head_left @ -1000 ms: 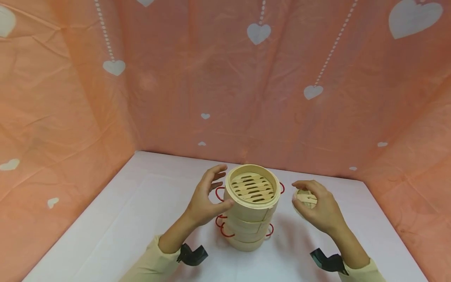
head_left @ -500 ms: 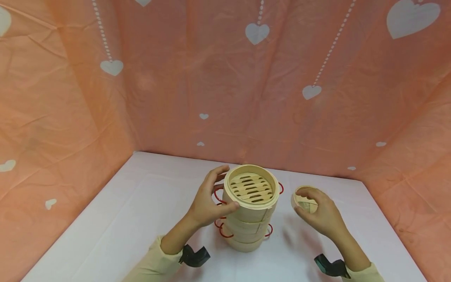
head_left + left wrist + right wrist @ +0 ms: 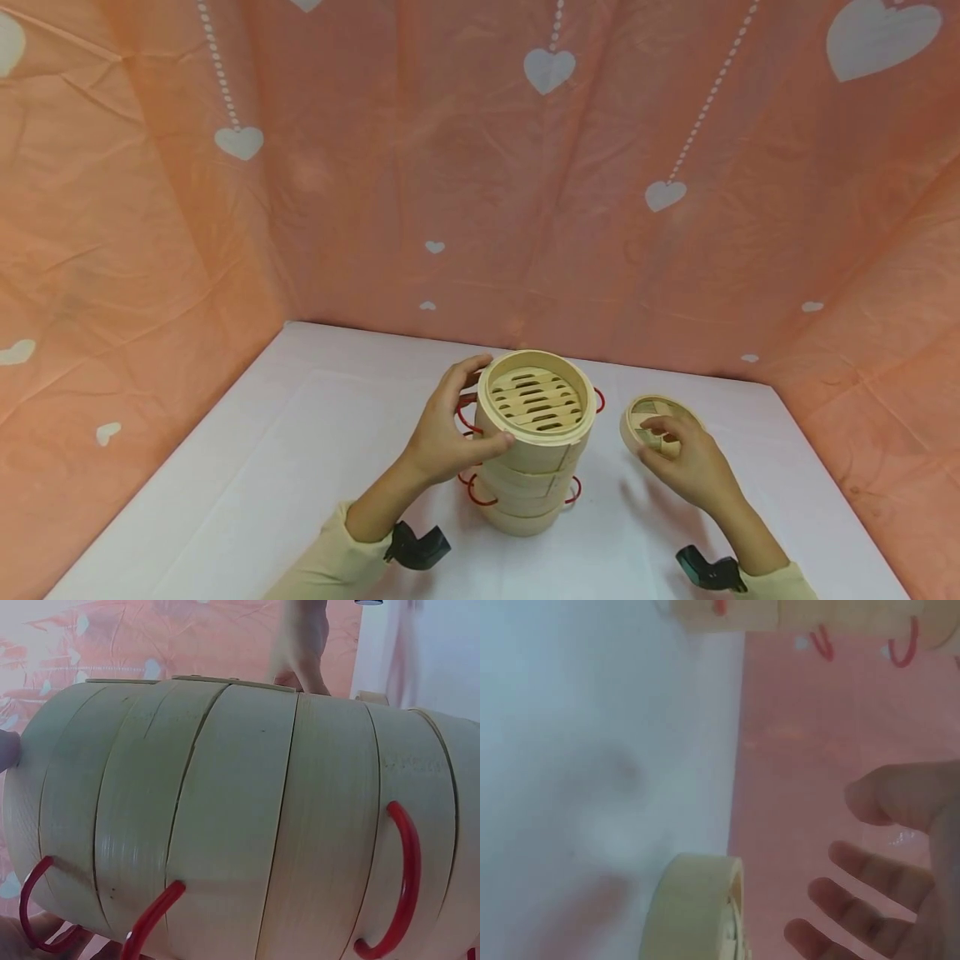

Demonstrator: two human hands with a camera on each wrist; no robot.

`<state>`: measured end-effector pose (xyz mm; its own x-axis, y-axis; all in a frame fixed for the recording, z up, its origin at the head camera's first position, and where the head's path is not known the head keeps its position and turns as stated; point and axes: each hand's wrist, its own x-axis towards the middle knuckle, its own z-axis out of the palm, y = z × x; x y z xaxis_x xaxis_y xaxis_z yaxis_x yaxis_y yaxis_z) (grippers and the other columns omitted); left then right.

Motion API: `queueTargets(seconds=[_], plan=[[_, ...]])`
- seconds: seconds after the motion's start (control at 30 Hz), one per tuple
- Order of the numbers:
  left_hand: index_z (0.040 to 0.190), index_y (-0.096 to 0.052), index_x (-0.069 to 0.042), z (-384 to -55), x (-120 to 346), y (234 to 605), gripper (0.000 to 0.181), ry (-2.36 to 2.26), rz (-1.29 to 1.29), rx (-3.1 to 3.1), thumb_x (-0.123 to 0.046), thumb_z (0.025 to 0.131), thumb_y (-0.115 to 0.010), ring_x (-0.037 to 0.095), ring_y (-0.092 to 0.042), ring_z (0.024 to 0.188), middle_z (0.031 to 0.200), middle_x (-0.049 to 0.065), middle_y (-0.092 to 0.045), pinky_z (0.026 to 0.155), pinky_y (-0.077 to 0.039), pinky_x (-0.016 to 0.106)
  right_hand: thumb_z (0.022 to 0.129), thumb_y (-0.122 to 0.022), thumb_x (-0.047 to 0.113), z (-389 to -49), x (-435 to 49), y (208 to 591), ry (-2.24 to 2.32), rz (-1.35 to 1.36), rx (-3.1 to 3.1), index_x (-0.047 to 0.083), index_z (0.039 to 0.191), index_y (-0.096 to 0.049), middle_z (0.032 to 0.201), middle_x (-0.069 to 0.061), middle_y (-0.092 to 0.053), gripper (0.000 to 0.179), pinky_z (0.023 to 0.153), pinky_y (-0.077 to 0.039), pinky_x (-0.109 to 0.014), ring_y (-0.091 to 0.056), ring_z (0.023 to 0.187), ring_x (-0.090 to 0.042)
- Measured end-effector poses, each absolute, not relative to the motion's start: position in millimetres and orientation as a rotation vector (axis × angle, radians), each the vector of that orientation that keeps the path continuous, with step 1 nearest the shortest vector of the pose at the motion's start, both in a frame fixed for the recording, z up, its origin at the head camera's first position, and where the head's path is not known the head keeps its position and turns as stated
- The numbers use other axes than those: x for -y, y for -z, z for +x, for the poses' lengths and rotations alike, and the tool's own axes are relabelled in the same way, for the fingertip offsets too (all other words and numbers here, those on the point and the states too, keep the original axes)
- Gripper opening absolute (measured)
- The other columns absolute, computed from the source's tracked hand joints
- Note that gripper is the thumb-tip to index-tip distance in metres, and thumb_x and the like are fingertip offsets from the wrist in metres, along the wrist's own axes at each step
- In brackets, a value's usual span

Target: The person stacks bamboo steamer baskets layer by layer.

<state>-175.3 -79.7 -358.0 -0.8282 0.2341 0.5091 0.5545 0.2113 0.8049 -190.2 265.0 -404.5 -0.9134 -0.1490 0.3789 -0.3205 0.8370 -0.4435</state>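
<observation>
A tall stack of round bamboo steamer baskets (image 3: 525, 483) stands upright before me, its slatted top tier facing up. My left hand (image 3: 442, 429) grips the top tier from the left, thumb across its front and fingers round the back. In the left wrist view the stack's side (image 3: 232, 810) fills the frame, with the thumb tip (image 3: 7, 750) right at the top rim. To the right lies a small round bamboo lid (image 3: 637, 408) with a woven top. My right hand (image 3: 693, 467) hovers over it, fingers loosely bent and apart from it in the right wrist view.
Red loop handles (image 3: 483, 493) stick out from both sides of the stack. A white table (image 3: 300, 417) runs back to a pink curtain (image 3: 480, 208) with white hearts. Black straps (image 3: 416, 547) are worn at both wrists.
My left hand has closed in on the top tier, its thumb moving onto the front. My right hand has drawn right and back from the lid, so more of it shows.
</observation>
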Motion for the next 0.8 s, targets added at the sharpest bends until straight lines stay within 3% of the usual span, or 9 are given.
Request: queueTargets(seconds=[0.27,0.8], plan=[[0.139,-0.043,-0.008,-175.4,79.0,358.3,0.082,1.651,-0.739,2.217,-0.022,0.067,-0.08,0.025,-0.049,0.126,0.137,0.01,-0.049,0.099,-0.048,0.037,0.078,-0.074,0.017,-191.0,-271.4,411.4,-0.767,0.301,2.75,0.007,0.104,-0.068,0.097,-0.012,-0.067,0.028,0.076,-0.054,-0.049,-0.068,0.086,-0.032],[0.139,-0.043,-0.009,-176.0,79.0,360.1,0.081,1.65,-0.734,2.225,-0.023,0.068,-0.08,0.025,-0.05,0.124,0.137,0.009,-0.049,0.099,-0.048,0.037,0.076,-0.073,0.016,-195.1,-279.4,422.2,-0.731,0.28,2.817,0.008,0.1,-0.068,0.09,-0.005,-0.064,0.025,0.073,-0.051,-0.04,-0.063,0.083,-0.022]])
